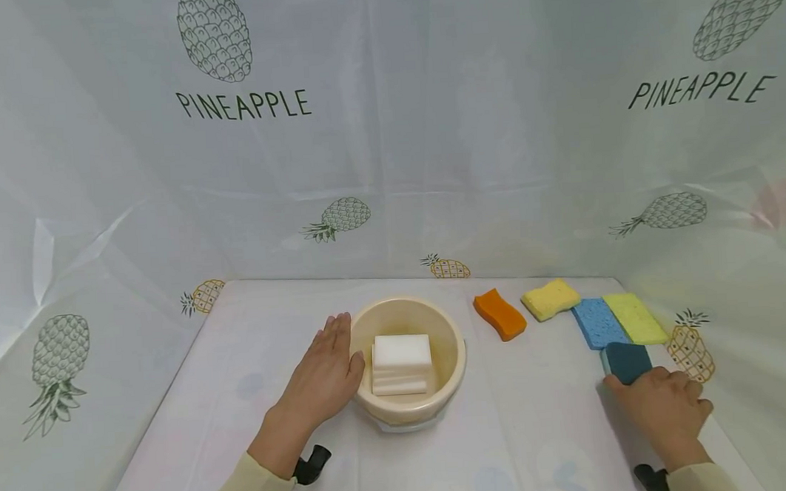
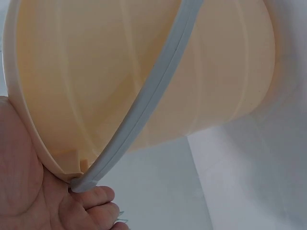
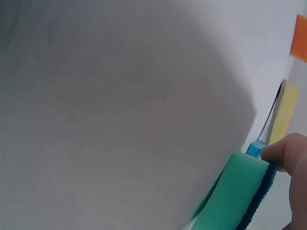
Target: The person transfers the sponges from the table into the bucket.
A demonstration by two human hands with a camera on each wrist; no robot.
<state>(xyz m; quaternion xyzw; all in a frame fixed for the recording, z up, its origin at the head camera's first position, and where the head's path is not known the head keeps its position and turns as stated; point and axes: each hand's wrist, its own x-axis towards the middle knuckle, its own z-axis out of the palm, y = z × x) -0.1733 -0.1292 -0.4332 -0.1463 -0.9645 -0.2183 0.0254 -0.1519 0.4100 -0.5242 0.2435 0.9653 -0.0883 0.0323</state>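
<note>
Cream bucket [image 1: 408,410] touched at rim by left hand [image 1: 325,371], fingers straight. Dark-topped sponge [image 1: 626,361] pinched by right hand [image 1: 664,405] on table [image 1: 529,416], near blue sponge [image 1: 599,324]. White blocks [image 1: 402,364] inside bucket shown by head view alone; grey handle [image 2: 139,103] clearly shown by left wrist view. "PINEAPPLE" printed twice on backdrop [image 1: 460,123].

The word "PINEAPPLE" stands twice in dark capitals on the whitish sheet [image 1: 493,121] behind the table [image 1: 541,393]: once at upper left, beneath a pineapple drawing [image 1: 215,36], and again at upper right, slanting, beneath another pineapple print [image 1: 744,8].
</note>
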